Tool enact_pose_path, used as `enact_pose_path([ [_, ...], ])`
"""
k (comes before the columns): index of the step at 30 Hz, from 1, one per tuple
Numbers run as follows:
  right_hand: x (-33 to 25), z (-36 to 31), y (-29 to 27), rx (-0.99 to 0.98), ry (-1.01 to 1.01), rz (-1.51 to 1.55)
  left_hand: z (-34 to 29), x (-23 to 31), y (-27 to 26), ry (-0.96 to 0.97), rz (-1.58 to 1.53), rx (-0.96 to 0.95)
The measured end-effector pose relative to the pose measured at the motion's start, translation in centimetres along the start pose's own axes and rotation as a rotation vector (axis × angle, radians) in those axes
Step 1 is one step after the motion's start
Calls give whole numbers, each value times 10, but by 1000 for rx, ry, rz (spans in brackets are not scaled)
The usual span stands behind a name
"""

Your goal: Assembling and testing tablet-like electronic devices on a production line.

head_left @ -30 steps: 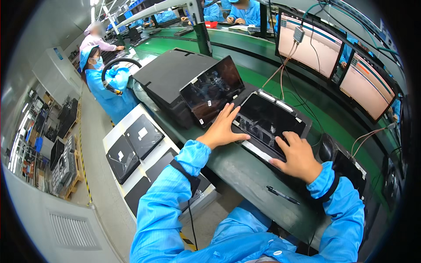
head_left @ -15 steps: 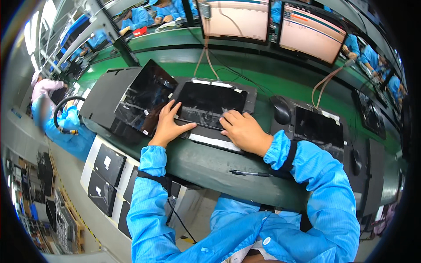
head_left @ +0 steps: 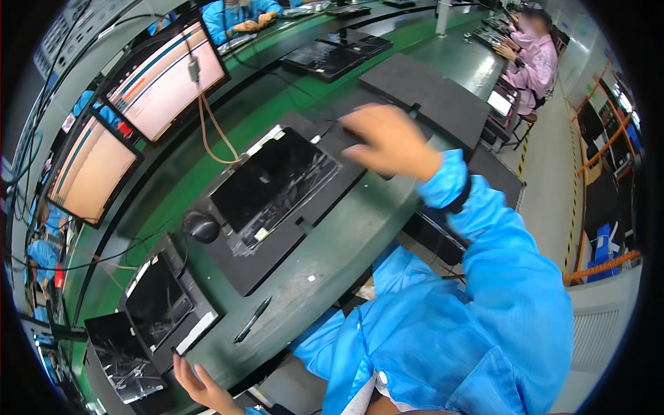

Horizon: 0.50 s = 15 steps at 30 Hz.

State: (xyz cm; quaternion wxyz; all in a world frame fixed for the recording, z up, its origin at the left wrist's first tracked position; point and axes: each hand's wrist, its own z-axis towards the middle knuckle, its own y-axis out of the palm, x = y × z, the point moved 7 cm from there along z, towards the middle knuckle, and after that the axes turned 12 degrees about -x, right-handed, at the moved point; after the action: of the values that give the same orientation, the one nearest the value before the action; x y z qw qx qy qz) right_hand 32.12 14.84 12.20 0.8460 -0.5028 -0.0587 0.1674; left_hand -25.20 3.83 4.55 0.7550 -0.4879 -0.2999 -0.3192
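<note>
My left hand (head_left: 202, 389) is at the lower left, its fingers spread and nothing seen in them. Its fingertips are close to the near edge of a dark fixture that carries a black display panel (head_left: 157, 301). Another glossy black panel (head_left: 122, 353) with clear film on it leans farther left. My right hand (head_left: 398, 145) is raised over the bench past the right end of a second black fixture (head_left: 270, 259). Motion smears its fingers, though the thumb stands apart from them. This second fixture bears a black display panel (head_left: 273, 176) with wrinkled clear film along its edge.
A black computer mouse (head_left: 201, 227) sits between the fixtures. A pen (head_left: 252, 319) lies near the bench's front edge. Two lit monitors (head_left: 166, 76) stand behind, with cables hanging down. A dark flat board (head_left: 429, 97) lies right. A person in pink (head_left: 536, 62) sits farther off.
The view has swung to the right. Both hands have left the panel on the left fixture; my right hand has gone over past the right-hand fixture, my left hand has drawn back toward me.
</note>
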Motion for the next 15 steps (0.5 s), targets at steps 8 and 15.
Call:
enact_pose_path([
  [8, 153, -247, -36, -457, 508, -198, -1, 66, 97, 96, -203, -95],
  [15, 86, -368, -91, 148, 567, -455, 9, 119, 163, 494, 169, -182],
])
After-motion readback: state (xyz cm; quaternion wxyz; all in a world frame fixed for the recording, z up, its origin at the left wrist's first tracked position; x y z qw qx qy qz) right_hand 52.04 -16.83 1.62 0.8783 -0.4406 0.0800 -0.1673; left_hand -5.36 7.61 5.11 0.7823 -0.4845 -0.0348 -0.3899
